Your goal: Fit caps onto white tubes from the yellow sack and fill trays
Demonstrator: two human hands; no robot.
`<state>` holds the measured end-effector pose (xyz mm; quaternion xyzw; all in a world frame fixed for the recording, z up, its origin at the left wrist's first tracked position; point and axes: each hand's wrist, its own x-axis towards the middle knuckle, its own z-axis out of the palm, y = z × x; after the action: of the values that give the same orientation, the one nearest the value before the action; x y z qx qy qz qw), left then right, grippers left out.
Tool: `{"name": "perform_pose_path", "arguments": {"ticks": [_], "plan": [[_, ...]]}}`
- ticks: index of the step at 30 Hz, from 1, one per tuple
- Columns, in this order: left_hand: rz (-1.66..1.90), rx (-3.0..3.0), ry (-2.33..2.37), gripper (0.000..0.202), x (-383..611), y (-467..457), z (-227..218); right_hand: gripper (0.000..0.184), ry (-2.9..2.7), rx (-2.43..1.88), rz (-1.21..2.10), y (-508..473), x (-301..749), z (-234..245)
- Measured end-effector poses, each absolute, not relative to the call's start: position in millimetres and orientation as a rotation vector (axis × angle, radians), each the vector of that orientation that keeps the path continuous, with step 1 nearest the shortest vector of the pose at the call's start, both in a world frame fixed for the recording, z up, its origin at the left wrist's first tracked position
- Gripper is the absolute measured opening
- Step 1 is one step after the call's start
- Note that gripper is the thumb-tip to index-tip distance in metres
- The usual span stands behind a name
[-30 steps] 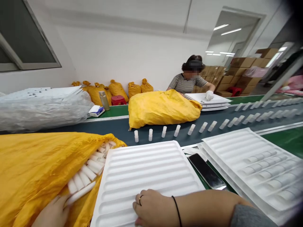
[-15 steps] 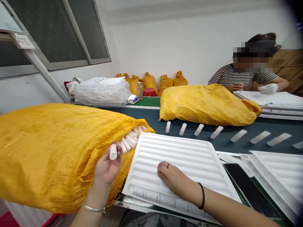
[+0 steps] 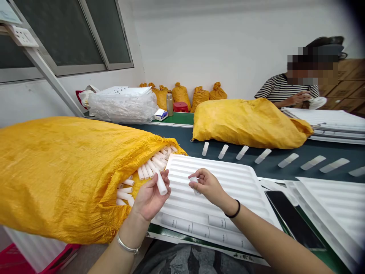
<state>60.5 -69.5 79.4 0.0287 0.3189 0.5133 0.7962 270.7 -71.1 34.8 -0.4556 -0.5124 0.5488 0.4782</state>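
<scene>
Head view: and here's the shift, the left hand (image 3: 149, 196) has swung in from the sack and now hovers by the tray's left edge, fingers wrapped around a smooth white cylindrical tube (image 3: 161, 185). The right hand (image 3: 211, 187), up off the ridged white tray (image 3: 228, 172), pinches a small white tubular piece (image 3: 194, 180) above the grooves. Printed white tubes (image 3: 186, 225) line the nearest groove, another lies one groove up, so filling looks barely begun. More tubes spill from the yellow woven sack (image 3: 71, 163).
</scene>
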Motion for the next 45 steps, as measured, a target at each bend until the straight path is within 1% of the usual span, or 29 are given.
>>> {"name": "perform_pose_path", "arguments": {"ticks": [2, 3, 5, 7, 11, 15, 18, 21, 24, 27, 30, 33, 37, 40, 45], "plan": [[1.154, 0.177, 0.658, 0.012, 64.1, -74.8, 75.2, 0.042, -1.229, -1.052, 1.448, -74.2, 266.8, 41.3], [1.202, 0.238, 0.645, 0.017, 65.9, -77.5, 73.0, 0.041, -1.243, -1.025, 1.48, -76.6, 265.3, 43.5], [1.297, 0.351, 0.628, 0.034, 69.0, -82.6, 69.2, 0.04, -1.322, -1.003, 1.486, -82.1, 262.5, 45.5], [1.338, 0.445, 0.639, 0.042, 71.4, -87.0, 67.3, 0.038, -1.383, -0.971, 1.465, -86.3, 259.5, 45.3], [1.252, 0.592, 0.737, 0.037, 73.0, -92.9, 67.4, 0.034, -1.307, -0.818, 1.434, -87.8, 255.2, 46.9], [1.257, 0.761, 0.874, 0.036, 66.9, -93.5, 64.4, 0.028, -1.394, -0.767, 1.274, -86.1, 265.9, 59.7], [1.237, 1.047, 1.08, 0.034, 57.9, -92.2, 63.4, 0.031, -1.69, -0.75, 1.136, -86.3, 284.1, 71.6], [1.031, 1.439, 1.206, 0.034, 51.5, -92.5, 68.6, 0.032, -1.92, -0.777, 0.956, -86.8, 299.1, 78.7], [0.88, 1.698, 1.151, 0.029, 51.4, -94.4, 76.2, 0.03, -1.98, -0.832, 0.825, -86.6, 303.7, 80.2], [0.887, 1.777, 1.114, 0.026, 54.5, -96.8, 80.4, 0.026, -2.04, -0.894, 0.771, -85.6, 301.0, 78.6], [0.972, 1.865, 1.108, 0.026, 55.8, -99.3, 80.8, 0.027, -2.116, -0.91, 0.667, -83.5, 298.1, 76.8], [1.053, 1.905, 1.11, 0.03, 54.9, -101.2, 80.8, 0.027, -2.14, -0.9, 0.624, -81.0, 297.3, 76.5], [1.083, 1.746, 1.082, 0.034, 55.8, -101.0, 81.5, 0.026, -2.15, -0.883, 0.643, -80.1, 295.5, 76.8], [1.073, 1.677, 1.056, 0.04, 60.0, -100.3, 78.7, 0.027, -2.173, -0.818, 0.636, -84.5, 291.8, 75.6], [0.99, 1.818, 1.037, 0.049, 63.4, -100.6, 66.5, 0.027, -2.165, -0.828, 0.615, -95.7, 292.2, 68.4]]}}
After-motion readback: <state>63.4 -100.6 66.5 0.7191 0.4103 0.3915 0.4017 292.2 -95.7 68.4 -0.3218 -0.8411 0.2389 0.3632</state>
